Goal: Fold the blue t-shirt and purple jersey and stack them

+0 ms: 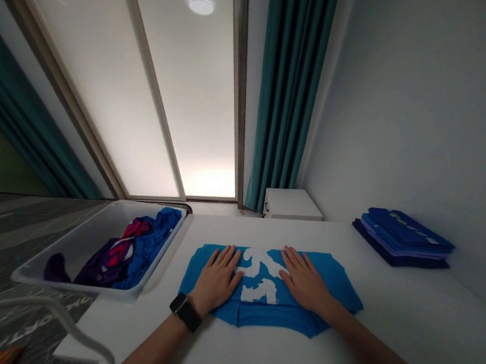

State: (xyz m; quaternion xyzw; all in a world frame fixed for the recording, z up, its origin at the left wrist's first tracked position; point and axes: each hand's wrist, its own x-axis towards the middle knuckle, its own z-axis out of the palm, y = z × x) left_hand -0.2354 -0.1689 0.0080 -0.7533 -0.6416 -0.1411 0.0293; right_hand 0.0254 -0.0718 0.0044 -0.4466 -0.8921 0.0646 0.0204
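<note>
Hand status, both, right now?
Left hand: open, flat on the blue T-shirt, holding nothing.
Right hand: open, flat on it, holding nothing.

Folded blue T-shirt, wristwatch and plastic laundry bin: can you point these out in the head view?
Folded blue T-shirt (262,320): head view, on the plain blue fabric below the white print.
Black wristwatch (186,314): head view, on the strap.
White plastic laundry bin (76,257): head view, on its bare inner wall.
</note>
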